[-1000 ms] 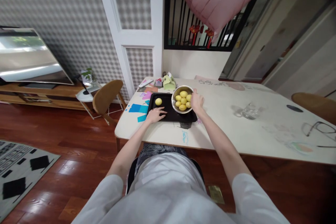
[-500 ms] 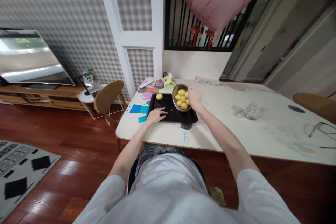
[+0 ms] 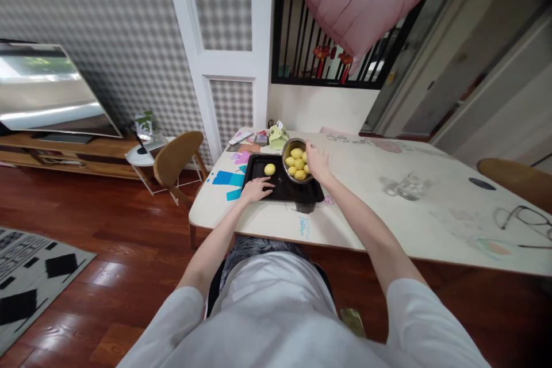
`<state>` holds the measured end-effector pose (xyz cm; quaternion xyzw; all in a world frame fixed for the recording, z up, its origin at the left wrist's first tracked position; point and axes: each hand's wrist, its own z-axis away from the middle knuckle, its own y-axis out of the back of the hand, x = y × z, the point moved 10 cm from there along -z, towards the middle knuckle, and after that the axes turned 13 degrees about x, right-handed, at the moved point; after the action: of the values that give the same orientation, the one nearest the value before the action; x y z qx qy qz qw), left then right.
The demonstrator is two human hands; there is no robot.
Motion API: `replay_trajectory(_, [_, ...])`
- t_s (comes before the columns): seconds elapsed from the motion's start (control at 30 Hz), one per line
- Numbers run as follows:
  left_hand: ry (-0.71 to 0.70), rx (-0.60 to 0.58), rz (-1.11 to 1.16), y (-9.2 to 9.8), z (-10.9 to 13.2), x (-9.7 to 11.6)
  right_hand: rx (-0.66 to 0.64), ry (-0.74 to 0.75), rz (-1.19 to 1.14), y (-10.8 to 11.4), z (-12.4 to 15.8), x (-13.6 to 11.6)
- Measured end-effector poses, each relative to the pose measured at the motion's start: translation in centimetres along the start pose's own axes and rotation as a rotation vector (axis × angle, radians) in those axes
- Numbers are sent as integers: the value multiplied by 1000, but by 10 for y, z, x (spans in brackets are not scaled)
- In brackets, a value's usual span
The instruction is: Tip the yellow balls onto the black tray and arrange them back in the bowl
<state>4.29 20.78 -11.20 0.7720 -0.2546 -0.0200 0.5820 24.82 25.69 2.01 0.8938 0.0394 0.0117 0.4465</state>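
A metal bowl [image 3: 286, 156] with several yellow lemons [image 3: 299, 164] in it is tilted over the right part of a black tray [image 3: 282, 191]. My right hand [image 3: 318, 162] grips the bowl by its right rim. One lemon [image 3: 269, 169] lies by itself on the tray, left of the bowl. My left hand [image 3: 257, 188] rests at the tray's near left part, fingers spread and holding nothing, just below that single lemon.
Behind the tray are a green tissue box [image 3: 278, 135] and a white remote [image 3: 240, 137]. To the right on the table [image 3: 362, 184] stand a clear glass [image 3: 411, 186] and eyeglasses [image 3: 524, 217]. A pink balloon [image 3: 366, 0] hangs above the far side.
The single lemon has shifted right and nearer to me on the tray, closer to the bowl. Both hands have stayed nearly in place.
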Motion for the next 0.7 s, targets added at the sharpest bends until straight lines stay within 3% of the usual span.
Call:
replay_trajectory(0.47, [16,-14,-5,-2,-1,-2,32,23,46,4,-3,-1])
replay_trajectory(0.6, [27,-14,-10,-3,-1,-4,65,10,70,16,-7,7])
replay_trajectory(0.7, [30,-13,-9,-3,-1,-4,136,-49,84,37,-12,20])
